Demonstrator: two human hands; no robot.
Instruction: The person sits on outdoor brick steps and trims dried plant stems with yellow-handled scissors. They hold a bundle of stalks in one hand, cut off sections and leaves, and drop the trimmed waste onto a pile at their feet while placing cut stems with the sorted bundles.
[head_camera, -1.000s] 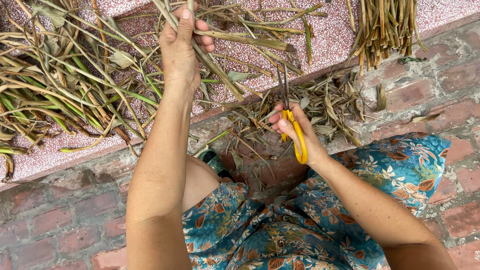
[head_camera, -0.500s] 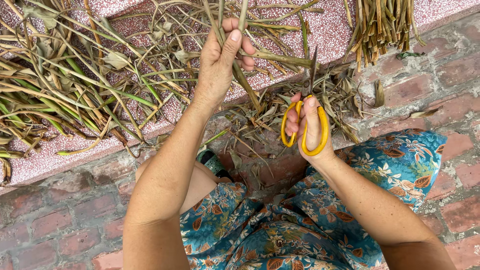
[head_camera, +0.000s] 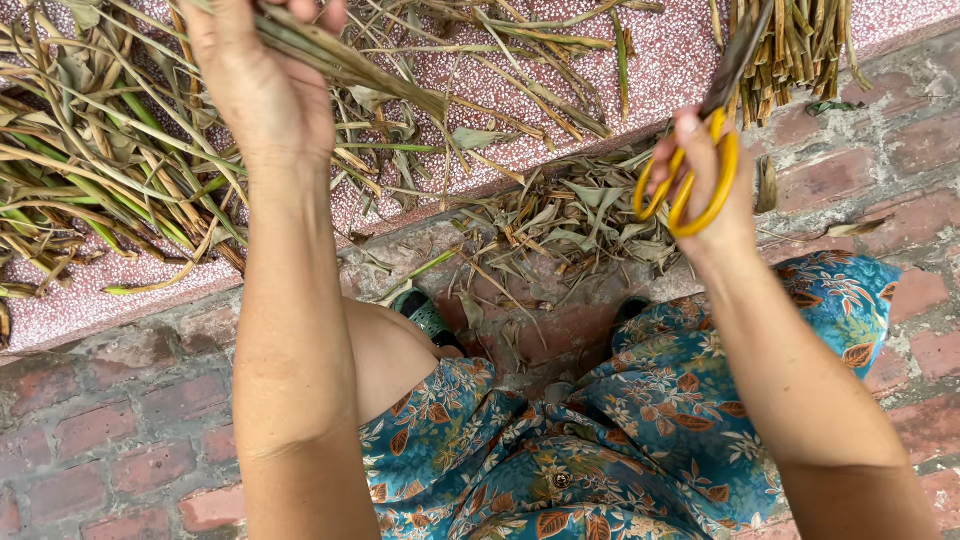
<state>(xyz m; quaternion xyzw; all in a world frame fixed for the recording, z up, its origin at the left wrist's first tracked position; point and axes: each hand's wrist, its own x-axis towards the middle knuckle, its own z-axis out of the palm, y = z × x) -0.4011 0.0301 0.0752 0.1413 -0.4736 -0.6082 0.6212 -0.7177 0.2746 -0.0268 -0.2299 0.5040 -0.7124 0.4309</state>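
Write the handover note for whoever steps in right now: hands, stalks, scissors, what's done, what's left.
Left hand: raised, closed on a long dried stalk.
Right hand: fingers through the yellow-handled scissors, blades pointing up, clear of the stalk.
Done: trimmed leaves lie heaped by the step, and a bundle of stalks lies at top right.
Left: the loose pile of stalks on the speckled slab, far left.

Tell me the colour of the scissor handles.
Yellow: the scissors in the right hand, head view.
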